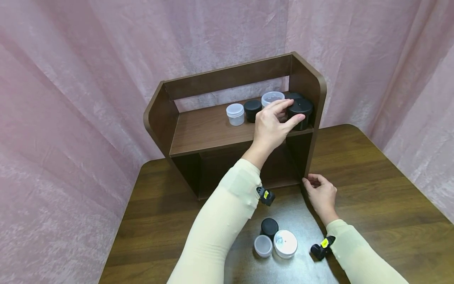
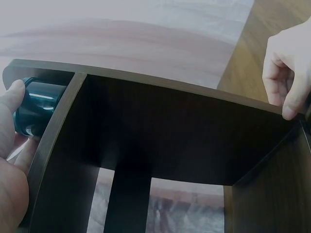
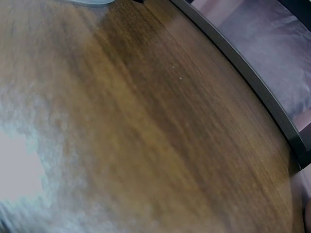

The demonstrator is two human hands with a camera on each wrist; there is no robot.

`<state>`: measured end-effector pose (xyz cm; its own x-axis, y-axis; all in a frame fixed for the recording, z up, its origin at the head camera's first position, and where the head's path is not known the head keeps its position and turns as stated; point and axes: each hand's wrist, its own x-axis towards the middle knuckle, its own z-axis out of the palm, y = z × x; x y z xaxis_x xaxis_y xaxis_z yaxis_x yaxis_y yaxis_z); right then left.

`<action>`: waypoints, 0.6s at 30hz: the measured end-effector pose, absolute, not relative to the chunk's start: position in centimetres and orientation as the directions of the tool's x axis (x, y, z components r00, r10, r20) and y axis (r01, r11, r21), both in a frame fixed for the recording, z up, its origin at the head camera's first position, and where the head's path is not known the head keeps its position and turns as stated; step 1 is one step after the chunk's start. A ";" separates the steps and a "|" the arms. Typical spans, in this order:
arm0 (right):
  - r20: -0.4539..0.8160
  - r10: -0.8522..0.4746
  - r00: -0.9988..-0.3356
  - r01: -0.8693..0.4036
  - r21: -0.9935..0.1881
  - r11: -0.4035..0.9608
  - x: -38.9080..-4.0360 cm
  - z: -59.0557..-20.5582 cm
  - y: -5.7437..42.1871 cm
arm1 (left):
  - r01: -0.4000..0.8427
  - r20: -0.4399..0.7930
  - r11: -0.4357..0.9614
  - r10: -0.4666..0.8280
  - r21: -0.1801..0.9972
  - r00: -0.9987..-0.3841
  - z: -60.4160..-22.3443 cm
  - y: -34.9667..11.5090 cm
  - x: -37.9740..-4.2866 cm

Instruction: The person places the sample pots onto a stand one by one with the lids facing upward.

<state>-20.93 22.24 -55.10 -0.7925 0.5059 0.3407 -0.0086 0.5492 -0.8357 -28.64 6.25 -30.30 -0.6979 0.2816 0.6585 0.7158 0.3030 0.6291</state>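
On the upper board of a brown wooden shelf [image 1: 203, 136], at its right end, stands a black lidded jar [image 1: 302, 108]. My left hand [image 1: 268, 125] holds this jar between thumb and fingers; the left wrist view shows the dark jar [image 2: 41, 104] close to the board. Another black jar [image 1: 293, 96] is partly hidden behind it. Left of the hand are a clear jar [image 1: 272, 97], a small black jar [image 1: 252, 110] and a small white-lidded jar [image 1: 235, 114]. My right hand [image 1: 322, 197] pinches the lower front edge of the shelf's right side panel.
In front of the shelf, a black-lidded jar [image 1: 269, 227], a small translucent jar [image 1: 263, 246] and a wider white-lidded jar [image 1: 285, 243] stand together on the wooden table [image 1: 376, 189]. A pink curtain [image 1: 227, 35] hangs behind. The shelf's side panels enclose both ends.
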 end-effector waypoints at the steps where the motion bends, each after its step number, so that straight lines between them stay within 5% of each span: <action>1: 0.338 0.506 -0.793 -0.005 -0.836 0.549 -20.9 -55.1 22.2 | 0.715 0.658 0.308 0.282 0.627 -0.698 -30.3 6.2 -28.6; 18: 0.330 0.518 -0.789 -0.005 -0.847 0.532 -21.1 -55.2 22.2 | 0.733 0.681 0.322 0.275 0.599 -0.678 -30.4 6.2 -28.6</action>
